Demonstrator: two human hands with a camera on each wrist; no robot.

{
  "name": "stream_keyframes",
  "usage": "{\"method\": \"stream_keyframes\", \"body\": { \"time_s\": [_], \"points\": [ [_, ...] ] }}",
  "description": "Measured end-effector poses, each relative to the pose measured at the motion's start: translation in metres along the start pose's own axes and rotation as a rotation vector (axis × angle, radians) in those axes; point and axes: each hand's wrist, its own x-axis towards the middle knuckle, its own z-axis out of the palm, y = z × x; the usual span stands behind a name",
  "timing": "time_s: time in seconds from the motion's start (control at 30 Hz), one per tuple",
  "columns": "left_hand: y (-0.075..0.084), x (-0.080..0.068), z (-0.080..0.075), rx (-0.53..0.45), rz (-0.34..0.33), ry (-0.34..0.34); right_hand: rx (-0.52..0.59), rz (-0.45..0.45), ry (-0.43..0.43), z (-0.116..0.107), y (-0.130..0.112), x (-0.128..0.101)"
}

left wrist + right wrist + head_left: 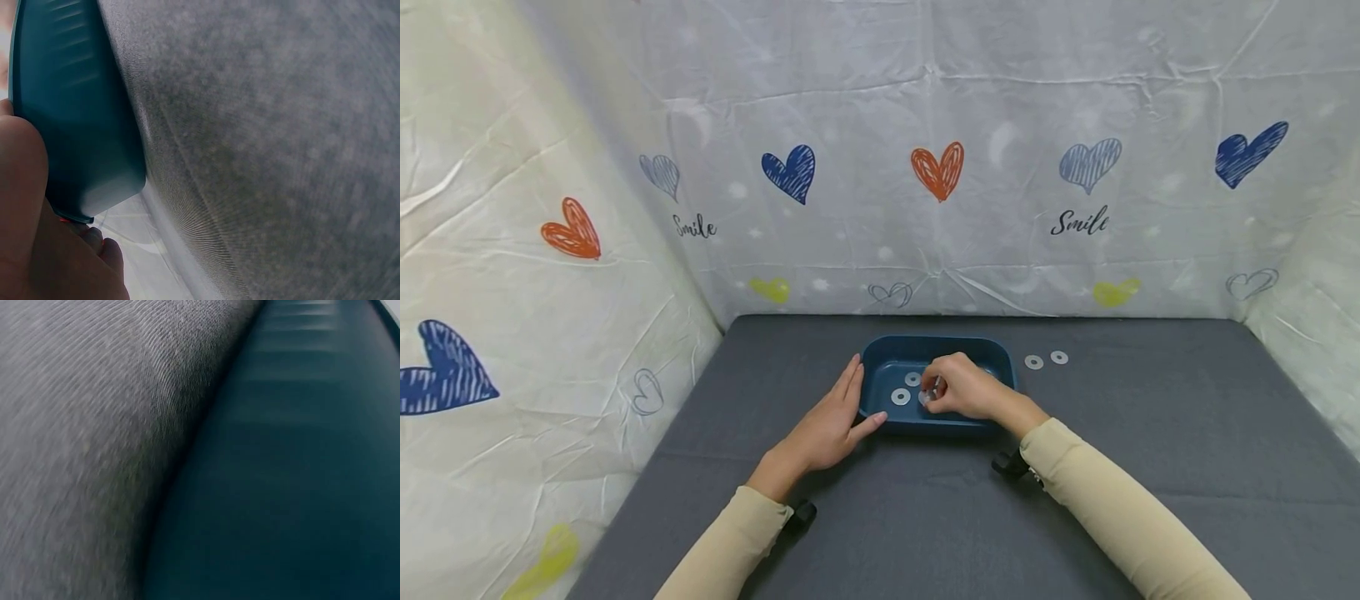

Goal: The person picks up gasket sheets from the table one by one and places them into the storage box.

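A dark blue tray (pixel 937 345) stands on the grey cloth at mid-table. Inside it lie flat metal washers (pixel 900 397), with another (pixel 912 379) behind. My right hand (pixel 957 387) reaches over the tray's front wall with its fingers curled, pinching a washer (pixel 928 396) just above the tray floor. My left hand (pixel 837 418) rests with straight fingers against the tray's left outer wall (pixel 75 125), thumb along the front corner. In the right wrist view only the tray's outer wall (pixel 300 475) and the cloth show.
Two more washers (pixel 1033 362) (pixel 1059 357) lie on the grey cloth (pixel 1150 433) just right of the tray. White sheets printed with hearts wall in the table at the back and both sides. Bare cloth stretches in front of the tray and to the right.
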Motion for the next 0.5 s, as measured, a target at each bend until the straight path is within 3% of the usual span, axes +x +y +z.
{"method": "stream_keyframes", "body": {
  "time_s": [0.2, 0.5],
  "points": [
    [0.000, 0.000, -0.001, 0.001, -0.004, -0.001, -0.012, -0.006, -0.081, 0.008, -0.002, 0.010],
    [0.002, -0.001, -0.001, -0.012, 0.007, 0.008, -0.046, -0.067, -0.131, 0.013, -0.004, 0.015]
  ]
}}
